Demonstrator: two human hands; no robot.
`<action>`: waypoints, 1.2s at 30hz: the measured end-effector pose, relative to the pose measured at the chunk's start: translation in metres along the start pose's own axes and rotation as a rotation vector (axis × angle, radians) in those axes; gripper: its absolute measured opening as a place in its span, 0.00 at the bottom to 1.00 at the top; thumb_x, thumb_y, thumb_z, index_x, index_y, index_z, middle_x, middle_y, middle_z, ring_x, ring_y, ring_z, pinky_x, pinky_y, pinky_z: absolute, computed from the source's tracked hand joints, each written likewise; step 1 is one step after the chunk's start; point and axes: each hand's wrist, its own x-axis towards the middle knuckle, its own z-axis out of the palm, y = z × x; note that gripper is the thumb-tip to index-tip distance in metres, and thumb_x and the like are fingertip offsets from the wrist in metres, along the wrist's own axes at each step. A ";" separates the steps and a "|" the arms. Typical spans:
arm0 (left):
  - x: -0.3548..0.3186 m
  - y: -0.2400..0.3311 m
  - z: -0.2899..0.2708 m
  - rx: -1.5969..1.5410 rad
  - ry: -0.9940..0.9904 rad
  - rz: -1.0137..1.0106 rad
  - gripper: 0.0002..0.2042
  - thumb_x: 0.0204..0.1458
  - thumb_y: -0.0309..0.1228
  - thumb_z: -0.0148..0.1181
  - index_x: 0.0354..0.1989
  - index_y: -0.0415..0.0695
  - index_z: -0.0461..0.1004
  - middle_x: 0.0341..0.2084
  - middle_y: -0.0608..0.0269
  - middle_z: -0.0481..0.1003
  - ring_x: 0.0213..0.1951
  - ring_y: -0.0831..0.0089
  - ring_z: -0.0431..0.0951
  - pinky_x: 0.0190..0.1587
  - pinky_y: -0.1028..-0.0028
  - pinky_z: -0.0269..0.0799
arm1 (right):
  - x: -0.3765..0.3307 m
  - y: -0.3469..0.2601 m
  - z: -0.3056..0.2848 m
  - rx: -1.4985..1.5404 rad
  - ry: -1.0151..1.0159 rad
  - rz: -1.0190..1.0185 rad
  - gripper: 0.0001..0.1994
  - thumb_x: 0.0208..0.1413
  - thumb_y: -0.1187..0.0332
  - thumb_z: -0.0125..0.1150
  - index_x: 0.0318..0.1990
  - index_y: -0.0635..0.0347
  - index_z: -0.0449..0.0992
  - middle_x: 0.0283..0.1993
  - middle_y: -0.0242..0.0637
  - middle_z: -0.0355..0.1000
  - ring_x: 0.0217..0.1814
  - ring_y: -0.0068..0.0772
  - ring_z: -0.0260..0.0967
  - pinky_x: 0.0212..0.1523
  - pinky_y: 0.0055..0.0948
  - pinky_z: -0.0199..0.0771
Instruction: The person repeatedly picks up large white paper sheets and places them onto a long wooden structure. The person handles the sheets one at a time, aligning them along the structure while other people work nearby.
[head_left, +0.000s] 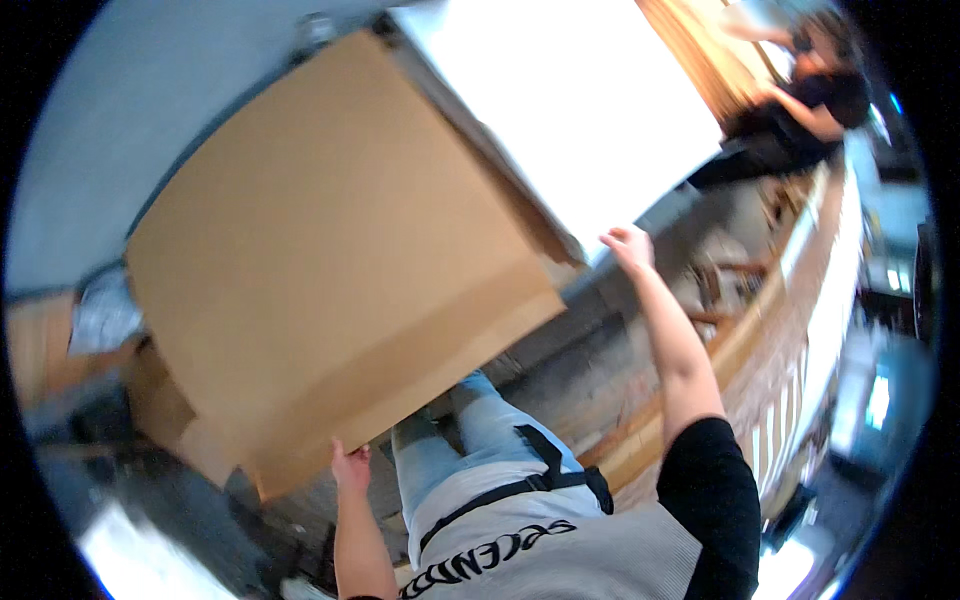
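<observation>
A large brown cardboard sheet (pixel 330 230) spreads in front of me, with a darker band along its near side. My left hand (pixel 350 465) is closed on its near edge, the thumb showing at the rim and the other fingers mostly hidden. To the right lies a big white sheet (pixel 590 110), so bright that its surface shows no detail. At its near right corner my right hand (pixel 630 248) is closed in a pinch on the edge. The two sheets lie side by side, the white one's edge close along the cardboard's right side.
At the far right a person in dark clothes (pixel 800 120) sits or crouches by a stack of brown sheets (pixel 700 55). A long wooden ledge (pixel 780 290) runs down my right, with scraps (pixel 720 285) beside it. More cardboard (pixel 165 400) stands at the left.
</observation>
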 end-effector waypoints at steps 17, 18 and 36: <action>0.007 -0.021 0.009 -0.170 -0.026 0.020 0.21 0.50 0.46 0.49 0.44 0.42 0.64 0.29 0.58 0.73 0.23 0.67 0.74 0.21 0.75 0.68 | -0.287 -0.389 0.133 0.105 -0.431 -0.936 0.08 0.55 0.64 0.39 0.37 0.57 0.61 0.30 0.48 0.68 0.32 0.52 0.67 0.29 0.46 0.65; 0.012 -0.027 0.009 -0.213 -0.037 -0.001 0.20 0.50 0.46 0.49 0.45 0.42 0.63 0.30 0.59 0.72 0.24 0.67 0.74 0.22 0.75 0.69 | -0.309 -0.396 0.157 0.098 -0.495 -0.991 0.09 0.55 0.63 0.40 0.39 0.57 0.61 0.31 0.47 0.69 0.30 0.52 0.67 0.28 0.46 0.65; 0.030 -0.044 -0.008 -0.189 -0.168 -0.006 0.19 0.51 0.45 0.46 0.42 0.42 0.67 0.30 0.62 0.72 0.26 0.68 0.74 0.24 0.73 0.69 | -0.346 -0.358 0.219 0.124 -1.094 -0.656 0.16 0.51 0.57 0.51 0.34 0.64 0.70 0.13 0.37 0.67 0.18 0.32 0.68 0.20 0.29 0.68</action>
